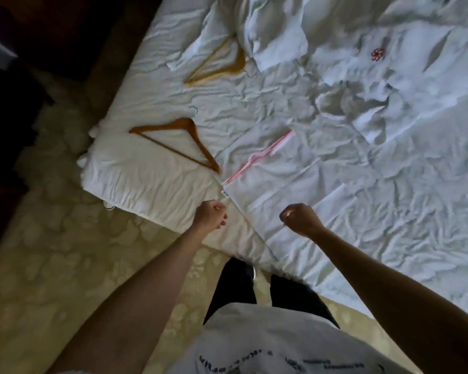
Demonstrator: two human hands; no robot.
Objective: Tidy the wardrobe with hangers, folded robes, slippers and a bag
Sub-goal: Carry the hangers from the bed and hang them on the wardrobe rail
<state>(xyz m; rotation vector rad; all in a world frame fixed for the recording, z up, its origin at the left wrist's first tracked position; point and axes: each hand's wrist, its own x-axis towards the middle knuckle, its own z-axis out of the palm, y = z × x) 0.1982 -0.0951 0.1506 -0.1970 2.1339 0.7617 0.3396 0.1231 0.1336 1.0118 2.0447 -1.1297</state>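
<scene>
A flat white bag [295, 179] with a pink drawstring [257, 157] lies on the bed near its front edge. My left hand [210, 215] pinches the bag's near corner by the drawstring end. My right hand [300, 218] is curled into a fist over the bag's lower part and seems to pinch its fabric. A dark wooden hanger [179, 143] lies left of the bag. A lighter wooden hanger [222, 66] lies farther back. White robes [276, 36] lie rumpled at the back, one with a red emblem [378, 54].
The bed [152, 190] carries a wrinkled white sheet, and its corner points to the left. Patterned cream carpet [65, 265] covers the floor where my legs stand. Dark furniture [16, 76] fills the far left.
</scene>
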